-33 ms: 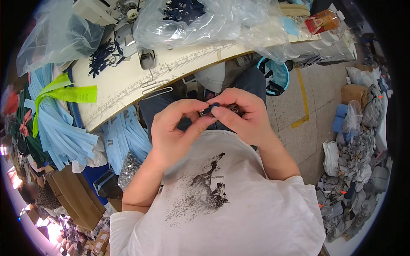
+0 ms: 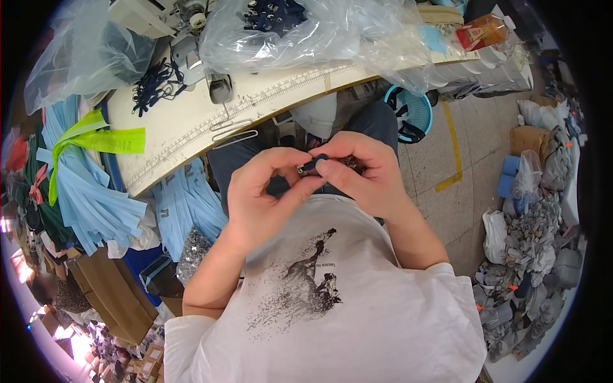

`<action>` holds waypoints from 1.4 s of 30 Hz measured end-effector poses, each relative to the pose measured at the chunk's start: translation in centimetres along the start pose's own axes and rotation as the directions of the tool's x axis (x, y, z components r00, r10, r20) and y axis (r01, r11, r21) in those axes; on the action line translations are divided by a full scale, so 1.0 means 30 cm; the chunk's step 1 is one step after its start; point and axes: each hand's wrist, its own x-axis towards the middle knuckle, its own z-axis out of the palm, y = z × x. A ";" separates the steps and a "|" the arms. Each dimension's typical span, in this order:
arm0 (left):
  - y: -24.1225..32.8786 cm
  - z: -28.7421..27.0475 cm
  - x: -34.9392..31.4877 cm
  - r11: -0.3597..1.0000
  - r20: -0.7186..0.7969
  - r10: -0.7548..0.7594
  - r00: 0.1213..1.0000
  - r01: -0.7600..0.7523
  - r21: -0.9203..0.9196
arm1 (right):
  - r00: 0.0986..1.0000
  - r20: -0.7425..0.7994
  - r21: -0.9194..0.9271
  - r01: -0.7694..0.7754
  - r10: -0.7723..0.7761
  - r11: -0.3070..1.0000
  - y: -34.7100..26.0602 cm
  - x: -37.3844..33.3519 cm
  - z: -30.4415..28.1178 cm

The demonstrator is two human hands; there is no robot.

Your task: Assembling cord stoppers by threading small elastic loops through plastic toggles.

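Observation:
Above my lap, both hands meet over a small navy-blue strap piece (image 2: 318, 159) with a shiny metal fitting at its left end. My left hand (image 2: 265, 191) is closed, thumb and forefinger pinching at the metal end. My right hand (image 2: 370, 179) pinches the navy part with its thumb pressed on top. Several small shiny metal pieces (image 2: 352, 163) show under the curled fingers of my right hand. The fingers hide much of the strap piece, so its exact shape cannot be made out.
A white worktable (image 2: 172, 137) with ruler markings stands ahead. On it lie navy cords (image 2: 158, 86), a bent wire (image 2: 235, 133) and a clear plastic bag (image 2: 345, 38) with navy pieces. Light blue strips (image 2: 96, 191) hang at left. A blue basket (image 2: 418, 105) stands right.

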 end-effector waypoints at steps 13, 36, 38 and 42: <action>0.004 0.006 0.002 0.985 -0.058 -0.162 0.985 0.158 -0.063 | 0.939 -0.028 0.384 -0.307 0.343 0.871 -0.045 -0.005 -0.023; -0.078 -0.011 -0.003 0.574 0.194 -0.053 0.980 0.189 -0.797 | 0.903 -0.062 0.538 -0.329 0.425 0.776 -0.031 0.016 0.003; -0.073 -0.006 -0.005 0.530 0.197 -0.068 0.978 0.203 -0.823 | 0.917 -0.044 0.565 -0.304 0.396 0.767 -0.032 0.022 0.009; -0.021 -0.020 0.006 0.614 0.186 -0.194 0.963 0.267 -0.743 | 0.923 -0.064 0.421 -0.319 0.379 0.849 -0.057 0.021 0.000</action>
